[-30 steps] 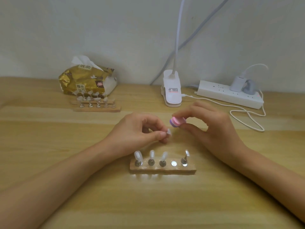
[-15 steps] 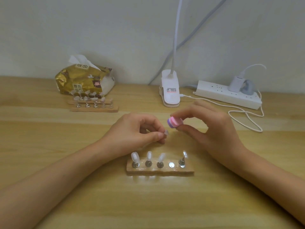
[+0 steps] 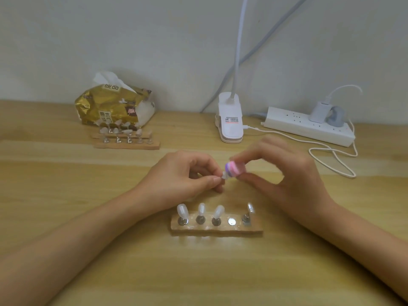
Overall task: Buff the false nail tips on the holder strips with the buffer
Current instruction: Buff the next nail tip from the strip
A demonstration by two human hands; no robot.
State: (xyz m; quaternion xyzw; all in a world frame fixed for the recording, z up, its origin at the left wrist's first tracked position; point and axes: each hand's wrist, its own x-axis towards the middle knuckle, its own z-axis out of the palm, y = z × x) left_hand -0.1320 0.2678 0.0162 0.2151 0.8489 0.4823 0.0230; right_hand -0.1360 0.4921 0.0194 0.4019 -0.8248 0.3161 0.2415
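Note:
A wooden holder strip lies on the table in front of me with several clear nail tips standing on metal pegs; one peg spot is bare. Above it, my left hand pinches a small clear nail tip between thumb and forefinger. My right hand holds a small pink and purple buffer block, whose purple end touches the pinched tip. Two more holder strips with nail tips lie at the back left.
A gold tissue pack stands behind the far strips. A white clip lamp base sits at the back centre. A white power strip with a charger and a looping cable lies at the back right.
The buffer block has slid slightly down and left against the pinched tip. Both hands stay together above the strip. The view has shifted a little.

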